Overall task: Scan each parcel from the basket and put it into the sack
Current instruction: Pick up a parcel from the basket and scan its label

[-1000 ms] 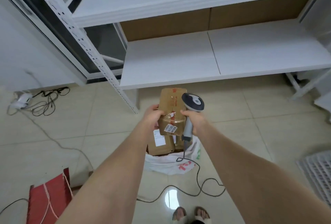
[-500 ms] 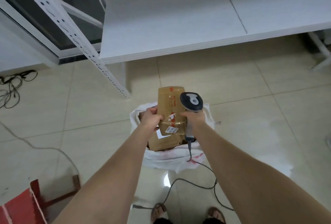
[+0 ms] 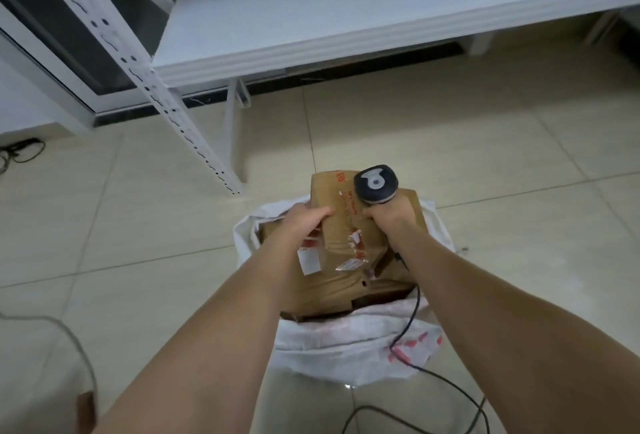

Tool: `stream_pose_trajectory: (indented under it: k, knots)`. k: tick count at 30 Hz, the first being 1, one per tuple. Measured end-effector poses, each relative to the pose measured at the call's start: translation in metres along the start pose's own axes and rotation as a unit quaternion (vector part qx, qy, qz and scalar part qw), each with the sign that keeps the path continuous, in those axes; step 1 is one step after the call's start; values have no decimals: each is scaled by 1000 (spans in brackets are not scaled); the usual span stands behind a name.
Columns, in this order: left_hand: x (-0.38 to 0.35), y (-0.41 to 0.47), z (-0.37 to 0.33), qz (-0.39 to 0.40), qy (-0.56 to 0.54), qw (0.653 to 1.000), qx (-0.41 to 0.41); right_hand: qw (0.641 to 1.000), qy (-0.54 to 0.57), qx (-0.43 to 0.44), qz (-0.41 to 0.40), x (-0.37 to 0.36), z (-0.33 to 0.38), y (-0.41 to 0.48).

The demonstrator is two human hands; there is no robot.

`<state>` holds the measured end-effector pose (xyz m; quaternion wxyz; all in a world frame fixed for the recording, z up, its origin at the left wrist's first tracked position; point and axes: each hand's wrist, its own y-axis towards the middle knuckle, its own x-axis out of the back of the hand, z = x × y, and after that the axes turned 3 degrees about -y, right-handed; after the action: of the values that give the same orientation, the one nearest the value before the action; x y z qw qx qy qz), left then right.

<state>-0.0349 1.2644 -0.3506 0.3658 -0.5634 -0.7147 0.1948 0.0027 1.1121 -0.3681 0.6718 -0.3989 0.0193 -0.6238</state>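
Observation:
A brown cardboard parcel [image 3: 341, 222] with red tape and a small white label is over the mouth of the white sack [image 3: 349, 343] on the floor. My left hand [image 3: 303, 220] grips the parcel's left edge. My right hand [image 3: 393, 217] grips the handle of a grey and black barcode scanner [image 3: 376, 184] and also touches the parcel's right side. Other brown parcels [image 3: 332, 289] lie inside the sack under the held one. The scanner's black cable [image 3: 412, 315] trails over the sack's rim to the floor. The basket is out of view.
A white metal shelf [image 3: 346, 17] stands just beyond the sack, with a perforated white upright [image 3: 145, 83] slanting down to the left of it. Loose cables [image 3: 20, 151] lie on the tiled floor at the left.
The view has tilted down and drawn closer to the sack. Both hands have lowered the parcel from above the sack down onto the parcels inside it.

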Motion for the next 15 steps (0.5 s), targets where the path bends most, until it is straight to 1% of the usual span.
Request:
stream_pose_trajectory:
  k: [6,9,11,13,15]
  knots:
    - [5,33,16,39,-31,999,-2,999,-30,35,-1,-16,3,24]
    - [6,40,28,64,-41,997,4,997,-60,54,-19,-25,-2,27]
    - [9,42,32,66,-51,996,1,994,-73,70,-27,-25,-1,28]
    - [12,40,32,61,-66,996,-3,994,-58,86,-32,-24,4,26]
    - [14,33,33,56,-82,995,-6,991,-58,107,-55,-25,8,20]
